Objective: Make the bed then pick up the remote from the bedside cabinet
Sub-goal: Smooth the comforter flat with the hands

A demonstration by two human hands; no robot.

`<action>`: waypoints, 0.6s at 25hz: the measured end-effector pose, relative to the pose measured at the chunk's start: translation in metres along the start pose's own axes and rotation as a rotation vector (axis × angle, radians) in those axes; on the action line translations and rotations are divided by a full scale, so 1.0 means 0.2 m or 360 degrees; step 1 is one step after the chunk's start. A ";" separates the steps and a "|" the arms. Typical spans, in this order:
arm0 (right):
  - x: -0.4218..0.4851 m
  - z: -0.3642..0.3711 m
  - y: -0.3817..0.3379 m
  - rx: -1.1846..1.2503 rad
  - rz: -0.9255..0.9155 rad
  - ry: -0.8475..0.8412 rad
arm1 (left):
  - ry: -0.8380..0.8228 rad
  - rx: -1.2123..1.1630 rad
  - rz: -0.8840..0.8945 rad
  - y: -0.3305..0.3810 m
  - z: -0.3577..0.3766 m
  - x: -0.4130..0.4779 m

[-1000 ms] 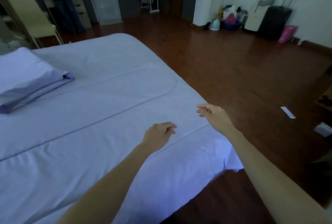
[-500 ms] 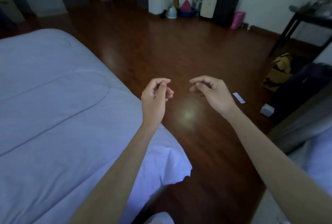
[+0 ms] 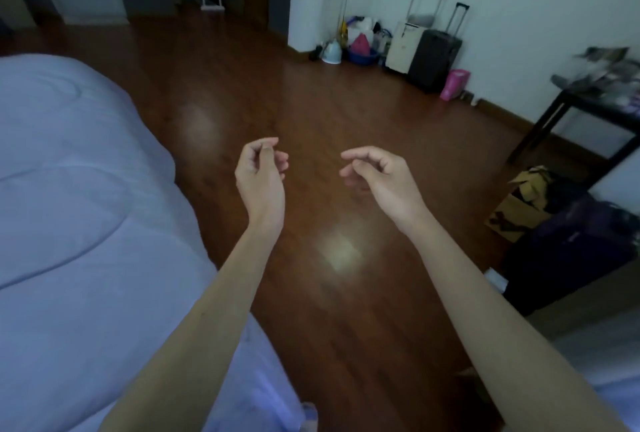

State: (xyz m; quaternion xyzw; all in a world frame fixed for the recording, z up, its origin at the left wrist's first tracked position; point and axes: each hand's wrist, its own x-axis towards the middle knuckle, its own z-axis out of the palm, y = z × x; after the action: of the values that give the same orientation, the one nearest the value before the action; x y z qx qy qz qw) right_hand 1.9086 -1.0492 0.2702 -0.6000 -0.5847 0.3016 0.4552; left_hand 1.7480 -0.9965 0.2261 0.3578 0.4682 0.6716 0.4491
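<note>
The bed (image 3: 79, 217) fills the left side, covered by a smooth pale lilac quilt with stitched seams. My left hand (image 3: 261, 172) hangs in the air over the wooden floor, just right of the bed's edge, fingers loosely curled and holding nothing. My right hand (image 3: 377, 175) floats about a hand's width to its right, also loosely curled and empty. No remote and no bedside cabinet show in this view.
Dark wooden floor (image 3: 311, 102) stretches ahead. Suitcases (image 3: 433, 54) and small items stand against the far white wall. A black table (image 3: 588, 102) with clutter is at the right, with a cardboard box (image 3: 523, 203) and a dark bag (image 3: 571, 248) below it.
My view has swung right, away from the bed and the folded pillow. Both hands have lifted off the quilt's edge and now hang over the floor.
</note>
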 end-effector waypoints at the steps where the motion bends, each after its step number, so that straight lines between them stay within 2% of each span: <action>1: 0.09 -0.06 0.01 -0.0010 -0.0026 -0.0013 | -0.0020 0.0006 -0.0007 -0.02 0.10 0.04; 7: 0.54 -0.33 0.20 0.0082 0.0049 -0.0033 | -0.0206 0.0168 -0.0047 -0.08 0.52 0.21; 10: 0.81 -0.34 0.25 0.0101 -0.0027 -0.0117 | -0.0076 0.0224 -0.0016 -0.13 0.63 0.37; 13: 1.07 -0.36 0.28 0.0077 -0.0193 -0.0345 | 0.0118 0.0274 0.0021 -0.19 0.76 0.53; 15: 1.29 -0.40 0.27 0.0043 -0.0250 -0.0438 | 0.0079 0.0293 0.0053 -0.17 0.89 0.64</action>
State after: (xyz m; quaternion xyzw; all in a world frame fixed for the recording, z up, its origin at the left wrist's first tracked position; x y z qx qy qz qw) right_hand 2.0386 -0.8079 0.2971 -0.4993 -0.6826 0.3522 0.4008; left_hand 1.8730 -0.8159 0.2548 0.3884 0.5329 0.6418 0.3914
